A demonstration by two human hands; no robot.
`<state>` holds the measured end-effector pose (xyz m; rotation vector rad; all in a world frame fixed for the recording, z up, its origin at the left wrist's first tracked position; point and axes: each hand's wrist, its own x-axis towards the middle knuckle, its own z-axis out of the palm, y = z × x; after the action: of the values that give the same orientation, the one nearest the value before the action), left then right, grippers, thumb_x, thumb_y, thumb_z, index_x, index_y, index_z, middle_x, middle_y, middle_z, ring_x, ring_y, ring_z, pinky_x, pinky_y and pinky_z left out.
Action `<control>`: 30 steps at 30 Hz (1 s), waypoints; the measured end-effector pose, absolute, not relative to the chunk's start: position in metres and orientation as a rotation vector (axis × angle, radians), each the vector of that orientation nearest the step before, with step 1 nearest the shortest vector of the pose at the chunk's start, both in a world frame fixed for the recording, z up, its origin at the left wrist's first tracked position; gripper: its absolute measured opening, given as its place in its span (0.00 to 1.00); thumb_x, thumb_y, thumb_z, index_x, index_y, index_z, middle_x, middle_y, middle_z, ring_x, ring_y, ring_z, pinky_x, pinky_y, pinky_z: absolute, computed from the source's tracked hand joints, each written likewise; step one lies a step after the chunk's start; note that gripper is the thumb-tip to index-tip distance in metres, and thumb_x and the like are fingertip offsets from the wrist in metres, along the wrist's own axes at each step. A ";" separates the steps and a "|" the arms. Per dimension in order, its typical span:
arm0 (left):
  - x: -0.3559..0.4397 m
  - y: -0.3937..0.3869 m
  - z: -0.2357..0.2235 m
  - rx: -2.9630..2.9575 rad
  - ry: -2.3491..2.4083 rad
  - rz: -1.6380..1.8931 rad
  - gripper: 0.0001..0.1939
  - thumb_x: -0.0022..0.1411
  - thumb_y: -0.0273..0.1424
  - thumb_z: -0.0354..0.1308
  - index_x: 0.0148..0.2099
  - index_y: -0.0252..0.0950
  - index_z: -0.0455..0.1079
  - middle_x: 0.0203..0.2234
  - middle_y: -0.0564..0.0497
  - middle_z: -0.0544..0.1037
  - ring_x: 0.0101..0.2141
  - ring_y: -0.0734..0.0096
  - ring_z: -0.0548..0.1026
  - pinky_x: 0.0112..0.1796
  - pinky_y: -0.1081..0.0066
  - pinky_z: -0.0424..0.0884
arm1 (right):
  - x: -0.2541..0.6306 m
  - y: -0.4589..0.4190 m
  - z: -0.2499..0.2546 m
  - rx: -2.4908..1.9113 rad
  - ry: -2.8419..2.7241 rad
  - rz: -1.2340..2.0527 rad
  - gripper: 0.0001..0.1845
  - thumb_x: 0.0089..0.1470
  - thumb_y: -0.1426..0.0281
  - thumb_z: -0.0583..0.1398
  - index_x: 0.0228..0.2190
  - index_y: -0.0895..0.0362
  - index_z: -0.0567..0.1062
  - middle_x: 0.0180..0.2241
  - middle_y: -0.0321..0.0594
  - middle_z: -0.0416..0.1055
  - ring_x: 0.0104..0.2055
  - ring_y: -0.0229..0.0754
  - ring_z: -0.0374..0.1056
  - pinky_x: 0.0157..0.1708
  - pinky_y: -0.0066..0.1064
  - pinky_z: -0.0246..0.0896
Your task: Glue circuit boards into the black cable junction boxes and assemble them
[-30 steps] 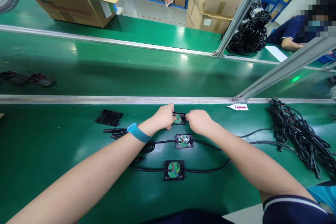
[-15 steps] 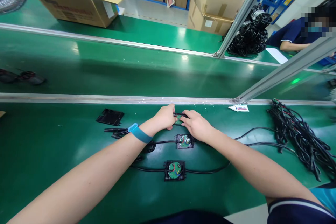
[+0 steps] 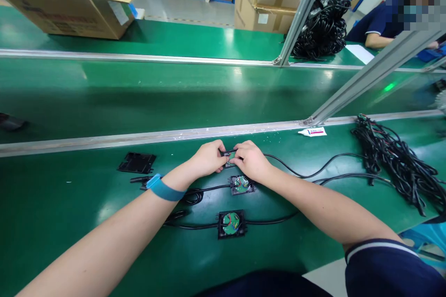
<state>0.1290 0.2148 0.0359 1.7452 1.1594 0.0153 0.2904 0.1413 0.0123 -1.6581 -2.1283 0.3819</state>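
Observation:
My left hand (image 3: 210,158), with a teal band on its wrist, grips the left side of a small black housing (image 3: 227,164) with a green circuit board inside. Over its right side, the fingers of my right hand (image 3: 251,161) are closed and partly hide the board. A second open housing (image 3: 242,184) lies just nearer to me, its board and thin wires showing. Nearest me rests a third housing (image 3: 231,224) with a round green board. Black cables run out from both sides of these two. A black cover (image 3: 137,162) lies flat at the left.
At the right lies a heap of black cables (image 3: 393,162). A white tube (image 3: 312,132) is by the metal rail (image 3: 174,135) behind my hands. A slanted metal post (image 3: 362,81) rises at the right. Beyond stand a cardboard box (image 3: 83,14) and a seated person (image 3: 378,25).
My right hand has shifted from the housing's right edge to over its board, fingers closing in. A cable now shows running right from it. The camera view has turned slightly.

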 end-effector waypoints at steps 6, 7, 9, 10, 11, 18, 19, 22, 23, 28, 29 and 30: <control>0.121 0.208 0.027 1.925 1.148 0.109 0.08 0.59 0.32 0.59 0.41 0.38 0.65 0.24 0.56 0.75 0.20 0.72 0.75 0.24 0.73 0.69 | 0.286 0.146 0.025 -1.869 -2.157 0.440 0.06 0.53 0.74 0.65 0.35 0.60 0.75 0.35 0.42 0.74 0.39 0.45 0.65 0.42 0.34 0.58; 0.117 0.208 0.027 1.916 1.171 0.126 0.11 0.59 0.35 0.59 0.43 0.38 0.66 0.25 0.56 0.76 0.20 0.72 0.75 0.24 0.72 0.68 | 0.285 0.146 0.028 -1.883 -2.178 0.443 0.05 0.55 0.74 0.64 0.35 0.60 0.75 0.36 0.43 0.74 0.40 0.45 0.65 0.43 0.34 0.58; 0.108 0.206 0.029 1.906 1.209 0.140 0.19 0.58 0.41 0.60 0.47 0.37 0.66 0.28 0.54 0.77 0.22 0.70 0.75 0.25 0.70 0.68 | 0.282 0.145 0.033 -1.915 -2.199 0.467 0.03 0.56 0.75 0.61 0.36 0.61 0.75 0.37 0.45 0.74 0.41 0.46 0.65 0.43 0.34 0.57; 0.103 0.205 0.030 1.908 1.215 0.134 0.21 0.56 0.44 0.61 0.48 0.36 0.67 0.28 0.53 0.77 0.23 0.69 0.75 0.26 0.70 0.69 | 0.280 0.145 0.036 -1.944 -2.190 0.484 0.05 0.57 0.76 0.61 0.37 0.61 0.75 0.38 0.46 0.74 0.42 0.46 0.65 0.42 0.34 0.57; 0.098 0.205 0.033 1.917 1.214 0.119 0.22 0.54 0.44 0.62 0.46 0.36 0.69 0.28 0.52 0.78 0.25 0.68 0.75 0.28 0.69 0.69 | 0.279 0.144 0.039 -1.979 -2.171 0.505 0.08 0.56 0.77 0.61 0.40 0.61 0.74 0.38 0.46 0.74 0.43 0.47 0.64 0.40 0.34 0.58; 0.087 0.195 0.041 2.040 1.150 0.148 0.12 0.56 0.41 0.55 0.34 0.37 0.72 0.28 0.50 0.79 0.29 0.66 0.73 0.33 0.68 0.67 | 0.278 0.149 0.048 -2.035 -2.214 0.581 0.10 0.53 0.78 0.63 0.39 0.60 0.75 0.39 0.46 0.75 0.45 0.49 0.65 0.36 0.32 0.59; 0.088 0.193 0.041 2.063 1.153 0.174 0.12 0.57 0.40 0.55 0.34 0.37 0.72 0.29 0.50 0.79 0.29 0.66 0.73 0.33 0.68 0.67 | 0.279 0.150 0.047 -2.026 -2.230 0.582 0.08 0.54 0.77 0.63 0.38 0.60 0.76 0.39 0.46 0.75 0.45 0.49 0.65 0.36 0.33 0.59; 0.093 0.188 0.042 2.114 1.160 0.227 0.12 0.60 0.38 0.52 0.35 0.37 0.72 0.29 0.50 0.79 0.30 0.67 0.73 0.34 0.69 0.66 | 0.283 0.153 0.042 -1.992 -2.255 0.564 0.06 0.54 0.74 0.64 0.37 0.60 0.78 0.40 0.47 0.74 0.45 0.50 0.65 0.37 0.34 0.60; 0.095 0.186 0.041 2.126 1.154 0.240 0.11 0.62 0.36 0.51 0.35 0.37 0.72 0.28 0.51 0.79 0.30 0.67 0.73 0.34 0.69 0.66 | 0.285 0.153 0.040 -1.975 -2.261 0.555 0.06 0.55 0.74 0.64 0.36 0.60 0.78 0.40 0.47 0.74 0.45 0.50 0.65 0.38 0.34 0.60; 0.104 0.180 0.038 2.292 1.100 0.206 0.10 0.65 0.31 0.48 0.33 0.38 0.68 0.27 0.51 0.77 0.30 0.67 0.73 0.36 0.70 0.67 | 0.288 0.151 0.031 -1.924 -2.257 0.513 0.04 0.56 0.72 0.64 0.35 0.59 0.79 0.39 0.47 0.73 0.44 0.50 0.65 0.37 0.35 0.60; 0.104 0.179 0.037 2.346 1.111 0.183 0.10 0.65 0.30 0.47 0.33 0.38 0.68 0.27 0.50 0.77 0.30 0.66 0.73 0.36 0.69 0.66 | 0.288 0.150 0.030 -1.917 -2.255 0.509 0.03 0.56 0.72 0.64 0.34 0.59 0.79 0.38 0.46 0.72 0.44 0.49 0.65 0.37 0.34 0.60; 0.105 0.178 0.037 2.395 1.127 0.161 0.11 0.66 0.30 0.46 0.34 0.38 0.68 0.28 0.49 0.77 0.31 0.65 0.74 0.36 0.69 0.66 | 0.288 0.150 0.029 -1.909 -2.256 0.506 0.03 0.56 0.72 0.63 0.33 0.59 0.79 0.38 0.46 0.72 0.43 0.49 0.65 0.37 0.34 0.60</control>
<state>0.1050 0.1781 0.0368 2.3950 1.1274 0.1608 0.2885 0.1500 0.0295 -1.9092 -2.2560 0.5058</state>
